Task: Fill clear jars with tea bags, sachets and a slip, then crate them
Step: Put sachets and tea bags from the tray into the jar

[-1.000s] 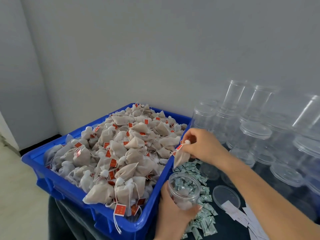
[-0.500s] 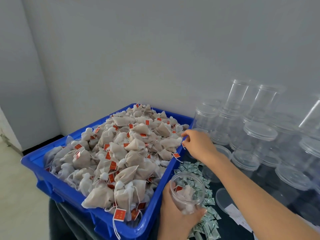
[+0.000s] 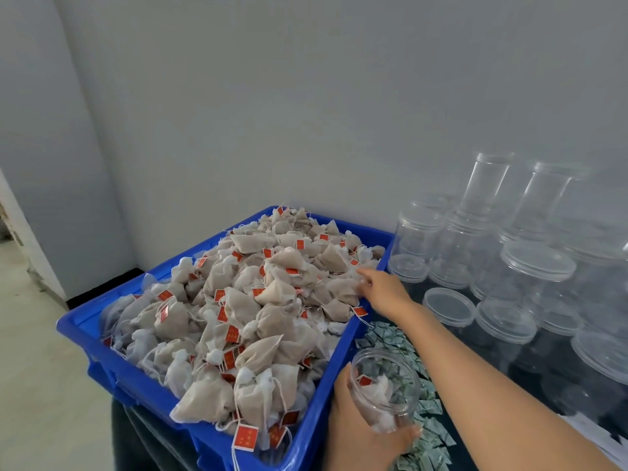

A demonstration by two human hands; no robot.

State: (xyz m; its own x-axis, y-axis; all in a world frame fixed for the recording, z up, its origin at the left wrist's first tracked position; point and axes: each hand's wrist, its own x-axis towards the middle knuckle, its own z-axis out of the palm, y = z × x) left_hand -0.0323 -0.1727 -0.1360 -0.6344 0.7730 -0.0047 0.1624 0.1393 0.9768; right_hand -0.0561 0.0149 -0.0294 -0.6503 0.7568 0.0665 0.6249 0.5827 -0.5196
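Note:
My left hand (image 3: 360, 426) grips an open clear jar (image 3: 385, 389) near the crate's front right corner; a tea bag with a red tag lies inside it. My right hand (image 3: 384, 292) reaches over the right rim of the blue crate (image 3: 136, 375), and its fingertips touch the heap of beige tea bags (image 3: 258, 300) with red tags. Whether its fingers have closed on a bag, I cannot tell. A pile of small green sachets (image 3: 421, 402) lies on the dark table under the jar. White paper slips (image 3: 598, 436) peek in at the lower right.
Many empty clear jars (image 3: 489, 239), some stacked and some with lids, crowd the table on the right. A loose lid (image 3: 448, 305) lies beside my right forearm. A grey wall stands close behind; pale floor lies to the left.
My right hand dropped a tea bag into the jar, then went back to the crate and further onto the heap. The jar now holds that bag.

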